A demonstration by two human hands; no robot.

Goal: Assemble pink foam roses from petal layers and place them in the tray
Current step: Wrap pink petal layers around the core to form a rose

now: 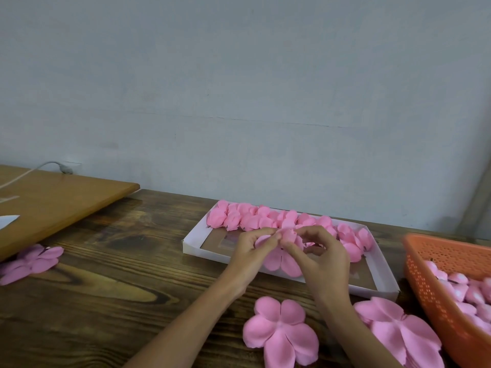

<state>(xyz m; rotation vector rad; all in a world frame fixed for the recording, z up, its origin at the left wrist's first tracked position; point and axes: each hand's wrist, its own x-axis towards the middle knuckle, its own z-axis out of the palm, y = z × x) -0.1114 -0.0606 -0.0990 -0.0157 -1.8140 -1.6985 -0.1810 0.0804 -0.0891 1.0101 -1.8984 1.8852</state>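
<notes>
The white tray is a shallow cardboard rectangle with low folded walls and a brown floor. Along its far wall lies a row of finished roses, soft matte pink foam with rounded, cupped petals; the row bends down the tray's right end. In front of the tray lies a flat petal layer, broad rounded lobes meeting at a centre. Beside it, off the tray's near right corner, is a thicker stack of petal layers. Right of the tray stands an orange basket of perforated plastic, holding small pink buds. Well to the left of the tray, loose pink petals lie flat.

All this rests on a dark wooden table with bold grain and knots. Left of the tray is a lighter, smooth wooden board with a pale cable crossing it. Behind the tray rises a plain grey-blue wall.

Over the tray's middle the left hand and right hand meet, fingers curled. Both pinch the half-made rose between thumb and fingertips. Its outer petals hang below the hands, toward the tray's near wall.
</notes>
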